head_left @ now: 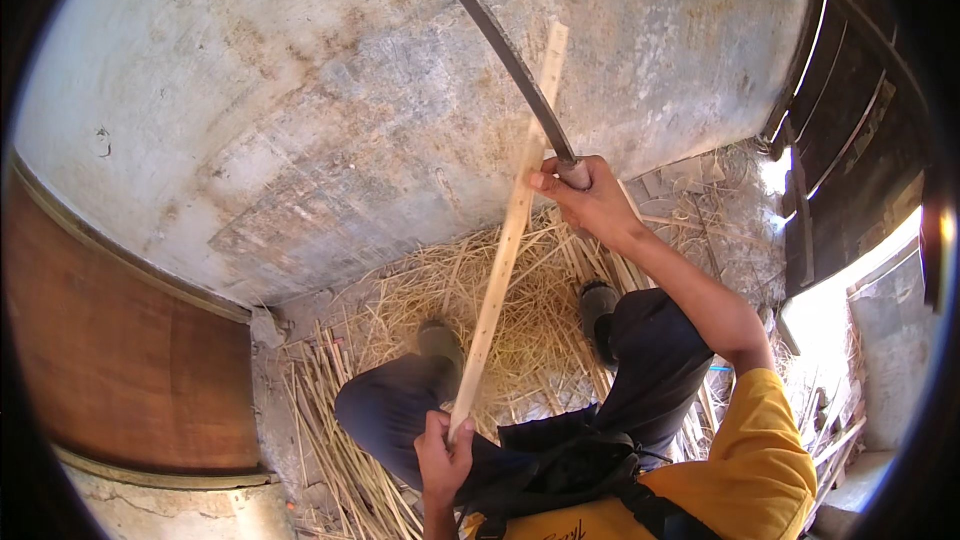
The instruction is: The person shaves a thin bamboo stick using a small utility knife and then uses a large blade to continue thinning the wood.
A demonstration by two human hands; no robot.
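A long pale strip of split bamboo [507,240] slants upward from my lap toward the wall. Its lower end is gripped by my left hand [443,460], thumb pressed along it near my left knee. My right hand [592,202] is closed round the light handle of a long dark machete-like blade [497,40], which points up and to the left. Thumb and fingertips of that hand also touch the strip's edge at about its middle. The blade crosses the strip's upper part; whether they touch there I cannot tell.
Straw-like shavings [520,290] cover the floor between my boots [598,318]. A bundle of thin strips [345,440] lies left of my leg. Ahead stands a stained plaster wall [380,120], with a brown wooden panel [130,340] at left and dark slatted boards [850,110] at right.
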